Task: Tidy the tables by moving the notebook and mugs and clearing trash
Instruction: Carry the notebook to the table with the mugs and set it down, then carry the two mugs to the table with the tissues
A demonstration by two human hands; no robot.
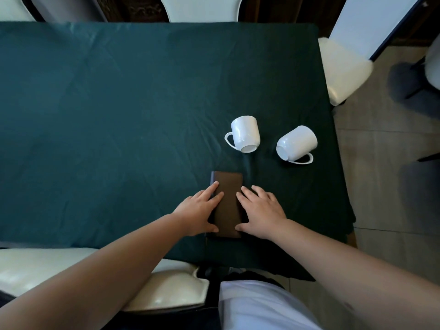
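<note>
A closed brown rectangular notebook [227,201] lies flat on the tabletop [119,115], which is covered by a dark teal cloth, near the edge closest to the person and toward the right side. Both hands rest on it with fingers spread and flat, not curled around anything: the left hand [198,211] lies over the notebook's left long edge, thumb at the near corner, and the right hand [259,210] lies over the right long edge, thumb touching the near right corner. Whether either hand grips the edges or only presses down cannot be told. Just beyond the notebook, 2 white ceramic mugs lie tipped on their sides, apart from each other and from the notebook. The left mug [245,133] has its handle pointing left and its base toward the person; the right mug [297,144] has its handle on the near side and its base toward the lower left. Cream padded chairs stand around the tabletop, 1 [166,289] at the near edge under the left forearm and another [342,67] at the right edge on a pale tiled floor [381,186].
</note>
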